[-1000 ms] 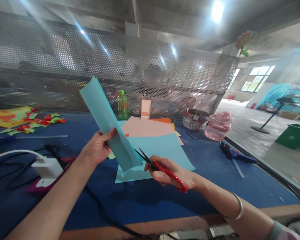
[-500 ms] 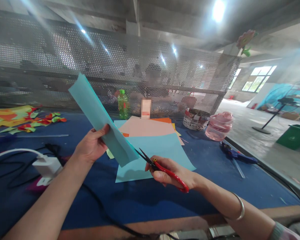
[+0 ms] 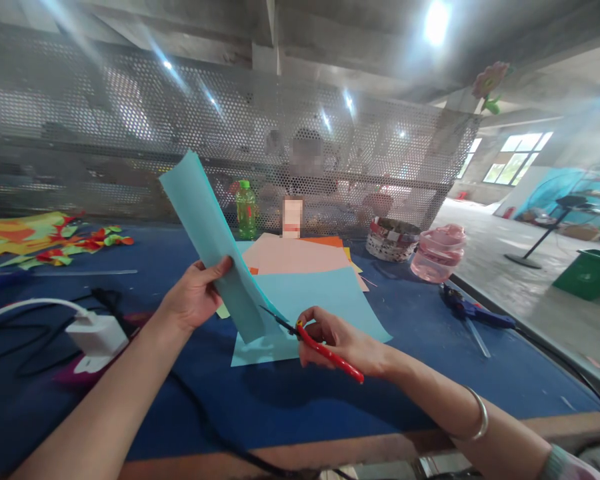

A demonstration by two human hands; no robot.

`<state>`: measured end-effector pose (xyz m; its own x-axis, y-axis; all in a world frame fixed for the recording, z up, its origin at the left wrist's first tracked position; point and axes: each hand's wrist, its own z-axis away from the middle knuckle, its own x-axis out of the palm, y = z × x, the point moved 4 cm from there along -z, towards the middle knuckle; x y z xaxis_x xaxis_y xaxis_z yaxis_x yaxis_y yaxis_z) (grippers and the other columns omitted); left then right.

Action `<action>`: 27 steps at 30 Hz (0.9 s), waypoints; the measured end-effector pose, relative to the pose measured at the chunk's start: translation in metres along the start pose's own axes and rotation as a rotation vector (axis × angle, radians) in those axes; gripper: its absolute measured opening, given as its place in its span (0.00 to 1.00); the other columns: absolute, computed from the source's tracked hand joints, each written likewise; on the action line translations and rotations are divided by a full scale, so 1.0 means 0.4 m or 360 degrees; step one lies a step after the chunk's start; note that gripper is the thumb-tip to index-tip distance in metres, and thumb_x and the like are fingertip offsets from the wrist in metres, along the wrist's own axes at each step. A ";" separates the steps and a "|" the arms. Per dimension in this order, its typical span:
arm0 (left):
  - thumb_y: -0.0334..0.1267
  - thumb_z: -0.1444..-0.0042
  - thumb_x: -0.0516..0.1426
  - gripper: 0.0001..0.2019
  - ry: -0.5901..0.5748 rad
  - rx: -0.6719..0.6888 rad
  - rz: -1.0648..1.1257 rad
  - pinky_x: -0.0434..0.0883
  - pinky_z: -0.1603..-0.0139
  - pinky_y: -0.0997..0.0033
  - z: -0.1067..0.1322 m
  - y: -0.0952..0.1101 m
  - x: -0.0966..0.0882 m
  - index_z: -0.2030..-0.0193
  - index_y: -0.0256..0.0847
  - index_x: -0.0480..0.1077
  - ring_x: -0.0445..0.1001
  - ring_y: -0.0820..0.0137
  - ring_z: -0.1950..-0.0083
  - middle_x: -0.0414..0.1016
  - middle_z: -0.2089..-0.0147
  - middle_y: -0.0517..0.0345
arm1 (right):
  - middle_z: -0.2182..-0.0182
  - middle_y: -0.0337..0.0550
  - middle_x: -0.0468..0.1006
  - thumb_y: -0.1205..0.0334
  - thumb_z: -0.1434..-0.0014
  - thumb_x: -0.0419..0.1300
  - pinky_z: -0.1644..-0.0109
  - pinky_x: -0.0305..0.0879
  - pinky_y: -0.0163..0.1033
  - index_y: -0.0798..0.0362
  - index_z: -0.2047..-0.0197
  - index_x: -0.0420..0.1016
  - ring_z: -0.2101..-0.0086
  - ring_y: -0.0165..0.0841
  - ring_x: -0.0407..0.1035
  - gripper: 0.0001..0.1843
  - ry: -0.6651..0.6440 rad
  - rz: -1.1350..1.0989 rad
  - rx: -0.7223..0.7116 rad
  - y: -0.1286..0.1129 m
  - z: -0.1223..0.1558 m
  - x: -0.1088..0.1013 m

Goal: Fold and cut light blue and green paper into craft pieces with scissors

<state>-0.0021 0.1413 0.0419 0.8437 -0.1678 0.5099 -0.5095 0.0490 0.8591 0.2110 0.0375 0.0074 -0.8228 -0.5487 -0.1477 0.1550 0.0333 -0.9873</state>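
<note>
My left hand (image 3: 199,293) grips a folded sheet of light blue paper (image 3: 207,233), thumb on the near face, and holds it up at a slant above the table. In my right hand (image 3: 330,340) is a pair of scissors with red handles (image 3: 330,357). Their dark blades lie at the lower right edge of the folded paper, one of them across its near face. Beneath both hands a flat light blue sheet (image 3: 325,307) rests on the table, overlapping a pale pink sheet (image 3: 295,255).
Around the blue table (image 3: 420,387) are a green bottle (image 3: 246,210), a paper-covered basket (image 3: 391,240), a pink water jug (image 3: 439,253) and a blue glue gun (image 3: 473,311). Left are a white charger (image 3: 96,335), cables and coloured paper pieces (image 3: 55,243). A perforated screen (image 3: 180,120) stands behind.
The folded paper and my left hand have shifted to the right. The scissors have moved slightly left, and their blades now overlap the paper's lower edge.
</note>
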 end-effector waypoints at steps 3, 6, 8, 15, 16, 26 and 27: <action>0.37 0.68 0.72 0.17 -0.0006 0.0018 -0.0023 0.78 0.63 0.62 -0.001 -0.003 0.000 0.69 0.35 0.77 0.80 0.56 0.64 0.82 0.69 0.53 | 0.69 0.39 0.74 0.41 0.46 0.62 0.75 0.55 0.30 0.52 0.58 0.56 0.76 0.24 0.59 0.27 0.0044 0.0066 0.0080 -0.004 0.006 -0.002; 0.36 0.67 0.72 0.15 0.0022 0.0027 -0.0017 0.78 0.65 0.64 -0.002 -0.006 -0.001 0.71 0.36 0.76 0.80 0.60 0.68 0.82 0.70 0.54 | 0.69 0.40 0.75 0.41 0.46 0.61 0.72 0.59 0.31 0.52 0.57 0.55 0.73 0.26 0.62 0.27 0.0121 0.0106 0.0110 -0.010 0.013 -0.008; 0.36 0.66 0.71 0.14 0.0026 0.0017 -0.0019 0.78 0.64 0.63 -0.003 -0.010 -0.001 0.71 0.36 0.77 0.80 0.59 0.67 0.82 0.70 0.54 | 0.69 0.41 0.76 0.41 0.46 0.61 0.72 0.59 0.32 0.52 0.57 0.55 0.73 0.27 0.62 0.27 0.0166 0.0072 0.0105 -0.012 0.014 -0.012; 0.35 0.62 0.69 0.10 0.0040 0.0039 -0.0064 0.77 0.62 0.62 -0.005 -0.014 -0.001 0.70 0.38 0.77 0.80 0.57 0.65 0.81 0.69 0.52 | 0.65 0.44 0.78 0.43 0.51 0.66 0.70 0.55 0.32 0.51 0.61 0.55 0.74 0.24 0.62 0.29 0.0171 -0.0097 0.0116 -0.005 0.008 -0.007; 0.35 0.62 0.69 0.10 0.0040 0.0031 -0.0060 0.77 0.62 0.62 -0.004 -0.015 0.000 0.70 0.37 0.77 0.80 0.58 0.65 0.82 0.69 0.52 | 0.64 0.44 0.78 0.43 0.51 0.67 0.71 0.55 0.32 0.51 0.61 0.54 0.74 0.24 0.61 0.29 0.0149 -0.0128 0.0097 -0.006 0.007 -0.004; 0.33 0.62 0.69 0.12 -0.0007 -0.0075 -0.0136 0.77 0.67 0.67 0.007 -0.048 0.018 0.68 0.35 0.77 0.79 0.63 0.70 0.82 0.69 0.51 | 0.66 0.46 0.78 0.40 0.48 0.63 0.76 0.49 0.30 0.54 0.62 0.59 0.78 0.21 0.59 0.27 0.0110 -0.0337 0.0058 -0.010 0.005 0.002; 0.33 0.62 0.69 0.12 -0.0012 -0.0087 -0.0147 0.77 0.68 0.67 0.007 -0.052 0.018 0.68 0.35 0.77 0.79 0.63 0.71 0.82 0.69 0.50 | 0.66 0.46 0.78 0.40 0.48 0.63 0.76 0.50 0.30 0.55 0.63 0.60 0.78 0.22 0.59 0.27 0.0128 -0.0333 0.0061 -0.007 0.005 0.001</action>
<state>0.0139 0.1363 0.0277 0.8852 -0.1812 0.4284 -0.4196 0.0864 0.9036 0.2115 0.0357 0.0101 -0.8800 -0.4718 0.0545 -0.0042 -0.1071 -0.9942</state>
